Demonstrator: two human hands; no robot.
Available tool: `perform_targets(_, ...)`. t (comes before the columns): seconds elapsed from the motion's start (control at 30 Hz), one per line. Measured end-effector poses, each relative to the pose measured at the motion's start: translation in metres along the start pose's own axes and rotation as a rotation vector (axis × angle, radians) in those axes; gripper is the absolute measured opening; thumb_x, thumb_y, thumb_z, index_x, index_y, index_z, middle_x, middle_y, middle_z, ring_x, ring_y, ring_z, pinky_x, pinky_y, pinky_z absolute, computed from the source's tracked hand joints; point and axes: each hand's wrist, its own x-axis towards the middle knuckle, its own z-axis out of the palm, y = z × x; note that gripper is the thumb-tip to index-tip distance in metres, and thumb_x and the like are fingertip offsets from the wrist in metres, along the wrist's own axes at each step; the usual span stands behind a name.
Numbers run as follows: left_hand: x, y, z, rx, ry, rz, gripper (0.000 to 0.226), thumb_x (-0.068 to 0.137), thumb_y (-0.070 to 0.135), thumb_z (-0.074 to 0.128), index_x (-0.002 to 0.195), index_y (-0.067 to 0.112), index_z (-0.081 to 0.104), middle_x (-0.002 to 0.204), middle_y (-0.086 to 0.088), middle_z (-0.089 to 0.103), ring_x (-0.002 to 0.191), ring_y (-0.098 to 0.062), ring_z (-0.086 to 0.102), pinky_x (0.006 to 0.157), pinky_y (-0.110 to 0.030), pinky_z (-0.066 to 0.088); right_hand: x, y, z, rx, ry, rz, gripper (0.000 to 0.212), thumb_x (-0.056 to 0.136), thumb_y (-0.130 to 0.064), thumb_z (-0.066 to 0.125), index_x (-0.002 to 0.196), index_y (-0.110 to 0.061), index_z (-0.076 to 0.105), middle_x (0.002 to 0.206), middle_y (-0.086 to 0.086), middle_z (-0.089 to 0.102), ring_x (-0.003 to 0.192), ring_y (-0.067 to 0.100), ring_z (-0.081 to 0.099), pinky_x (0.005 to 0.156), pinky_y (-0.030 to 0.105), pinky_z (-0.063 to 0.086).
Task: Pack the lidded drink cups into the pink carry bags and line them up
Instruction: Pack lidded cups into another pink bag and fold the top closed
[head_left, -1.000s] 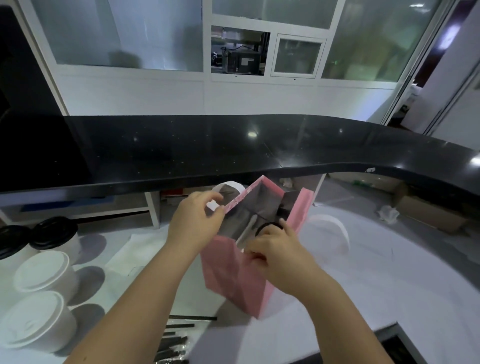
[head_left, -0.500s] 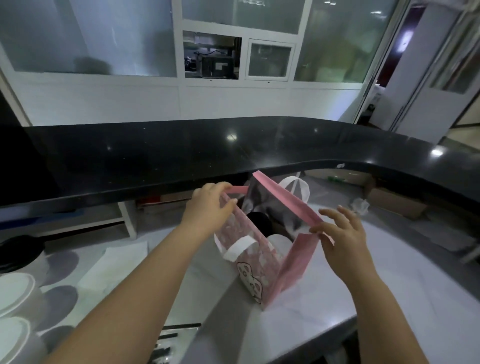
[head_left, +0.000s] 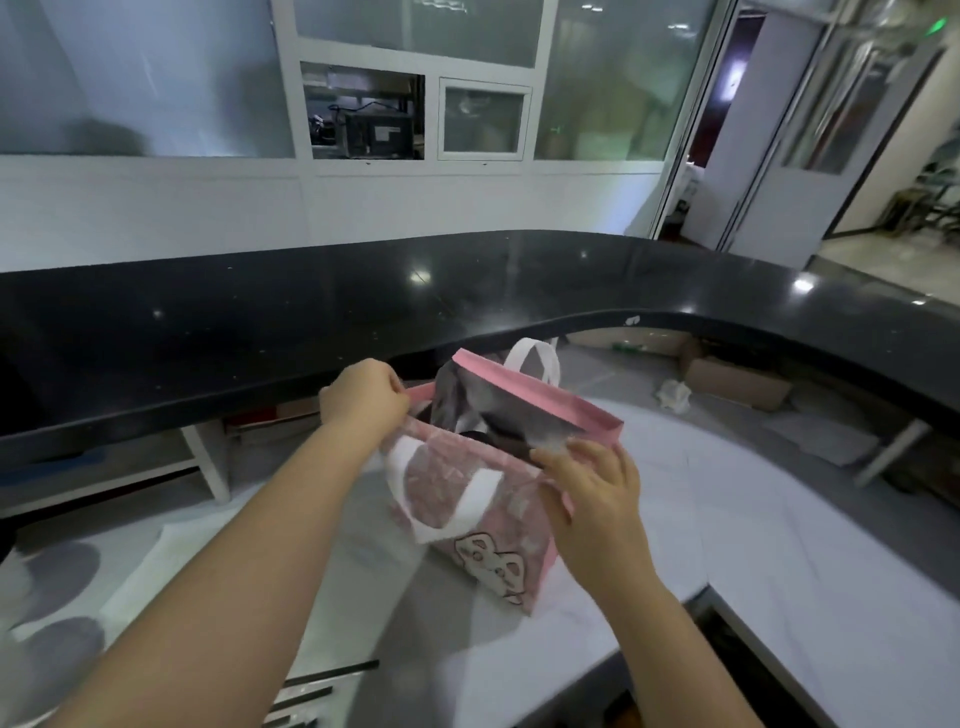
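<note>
Pink fabric carry bag (head_left: 524, 519) held open on a white worktop (head_left: 779, 519).
Left hand (head_left: 363, 400) pinches its left rim; right hand (head_left: 592, 493), spread earlier, now grips the near rim. Black glossy counter (head_left: 311, 312) curves behind the bag.

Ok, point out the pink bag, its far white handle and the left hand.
pink bag (head_left: 517, 519), head view, its patterned front panel.
far white handle (head_left: 532, 343), head view, top of its loop.
left hand (head_left: 363, 397), head view, back of the hand.
</note>
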Motion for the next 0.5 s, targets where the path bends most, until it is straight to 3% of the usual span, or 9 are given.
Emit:
perform_targets(0.1,-0.032,-0.017,-0.010,-0.069,0.015,-0.060,0.020,0.086,0.038,0.063,0.074,0.022,0.068,0.077,0.000,0.066,0.072,-0.019,0.060,0.071,-0.037,0.054,0.008,0.011,-0.008,-0.014,0.057,0.105,0.024,0.073,0.003,0.077,0.089,-0.015,0.073,0.093,0.003,0.070,0.110,0.030,0.052,0.098,0.058,0.041)
perform_targets(0.23,-0.081,-0.037,-0.021,-0.123,-0.023,-0.136,0.034,0.082,0.051,0.063,0.067,0.022,0.063,0.066,0.002,0.063,0.065,-0.016,0.058,0.055,-0.029,0.044,0.019,0.018,-0.009,0.012,0.005,0.140,0.025,0.069,0.008,0.077,0.080,-0.013,0.071,0.084,0.000,0.069,0.099,0.036,0.058,0.081,0.054,0.050)
perform_targets(0.37,-0.106,-0.046,-0.025,-0.170,-0.045,-0.105,0.031,0.080,0.053,0.066,0.070,0.024,0.062,0.069,0.005,0.064,0.066,-0.012,0.059,0.058,-0.030,0.048,0.025,0.013,-0.004,0.055,-0.064,0.125,0.020,0.071,0.002,0.077,0.078,-0.015,0.070,0.079,-0.014,0.058,0.088,0.018,0.052,0.077,0.047,0.051)
perform_targets(0.43,-0.106,-0.043,-0.028,-0.221,-0.047,-0.078,0.020,0.079,0.045,0.069,0.082,0.028,0.060,0.080,0.010,0.063,0.074,-0.008,0.059,0.063,-0.030,0.050,0.030,0.013,-0.002,0.126,-0.038,0.147,0.023,0.072,0.009,0.068,0.076,-0.014,0.070,0.078,-0.018,0.054,0.086,0.011,0.048,0.076,0.043,0.050)
perform_targets(0.5,-0.097,-0.038,-0.030,-0.295,-0.016,-0.037,0.028,0.078,0.041,0.073,0.098,0.033,0.056,0.094,0.013,0.059,0.086,-0.007,0.057,0.072,-0.030,0.050,0.042,0.012,-0.003,0.182,-0.033,0.163,0.026,0.077,0.012,0.061,0.077,-0.013,0.070,0.079,-0.015,0.057,0.086,0.012,0.050,0.077,0.036,0.048)
